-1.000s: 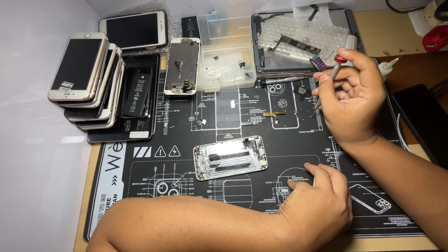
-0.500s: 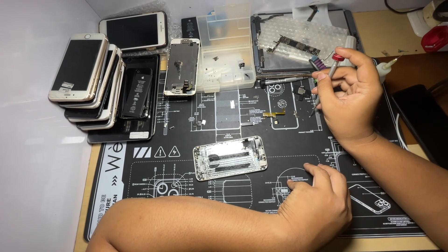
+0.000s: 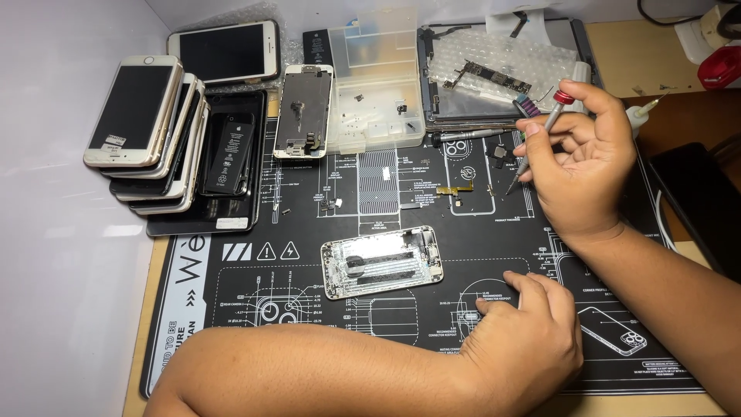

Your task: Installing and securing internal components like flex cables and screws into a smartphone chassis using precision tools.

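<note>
Right hand raised, fingers grasping a slim grey red-capped screwdriver, tip down. Left hand rests palm-down, loosely curled and holding nothing, on the black printed repair mat.

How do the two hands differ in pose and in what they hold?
The right hand is raised and grips a red-capped screwdriver; the left hand holds nothing. The right hand's fingers curl around the tool; the left hand lies palm down on the black repair mat. Both are bare.
</note>
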